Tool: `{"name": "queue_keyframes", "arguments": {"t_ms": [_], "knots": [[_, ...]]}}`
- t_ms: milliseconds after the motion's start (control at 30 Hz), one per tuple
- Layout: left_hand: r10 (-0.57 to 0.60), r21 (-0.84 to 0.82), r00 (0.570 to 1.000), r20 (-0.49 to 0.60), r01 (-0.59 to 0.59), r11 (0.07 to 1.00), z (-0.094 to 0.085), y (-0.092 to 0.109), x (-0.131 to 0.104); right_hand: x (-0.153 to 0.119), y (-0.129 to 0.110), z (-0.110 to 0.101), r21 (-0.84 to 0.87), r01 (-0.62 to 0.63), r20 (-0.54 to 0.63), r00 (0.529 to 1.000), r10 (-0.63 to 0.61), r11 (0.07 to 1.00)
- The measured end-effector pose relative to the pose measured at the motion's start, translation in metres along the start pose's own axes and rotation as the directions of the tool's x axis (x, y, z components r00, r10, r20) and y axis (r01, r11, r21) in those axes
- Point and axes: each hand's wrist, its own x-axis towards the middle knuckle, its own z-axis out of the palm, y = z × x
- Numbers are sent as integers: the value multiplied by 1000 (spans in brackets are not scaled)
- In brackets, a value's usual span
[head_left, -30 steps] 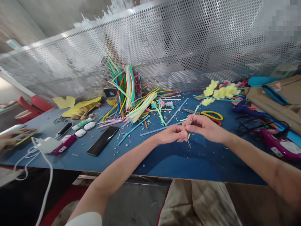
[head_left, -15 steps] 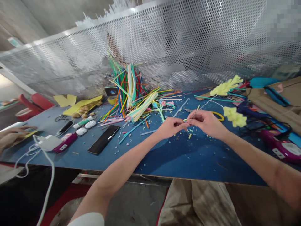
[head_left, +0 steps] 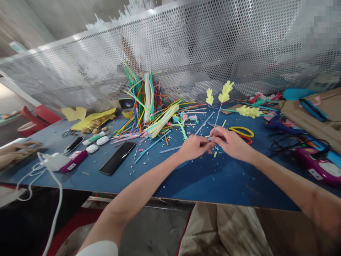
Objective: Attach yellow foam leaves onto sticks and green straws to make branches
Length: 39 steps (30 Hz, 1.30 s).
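My right hand (head_left: 230, 142) pinches the twisted, pale wire stem (head_left: 217, 116) with fuzzy yellow leaves (head_left: 226, 91), axis toward 12 o'clock. Left hand (head_left: 193, 146) at 9, fingertips together; can't tell what they grip.

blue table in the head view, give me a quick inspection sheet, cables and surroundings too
Surface: blue table, small scraps scattered on it.
Things in work: twisted stem rising toward three yellow leafy clusters.
Clutter: heaped pipe cleaners, black phone, scissors.
Hands: right hand pinches the stem; left hand close beside it, its grip hidden.
Cables: white cable hangs past the near edge at left; dark, cord-like tangle by the purple power strip.
Surroundings: perforated metal panel behind; another person's hand at far left.
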Motion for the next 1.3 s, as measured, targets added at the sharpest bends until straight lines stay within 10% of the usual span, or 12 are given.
{"name": "queue_keyframes", "arguments": {"t_ms": [133,400,933,1300], "knots": [[16,-15,986,-166,-19,1000,-2,-1,1,0,-2,-2,-104,7,-21,1000,-9,995],[-100,-597,939,-328,-124,793,4,-12,12,2,-5,-5,-305,153,3,987,-160,940],[-212,-800,903,-373,-197,567,14,-8,14,-1,-8,-3,-263,-32,-171,985,-14,964],[-358,-799,789,-499,-261,541,21,-2,13,-2,-3,2,-125,-79,-250,967,45,989]]}}
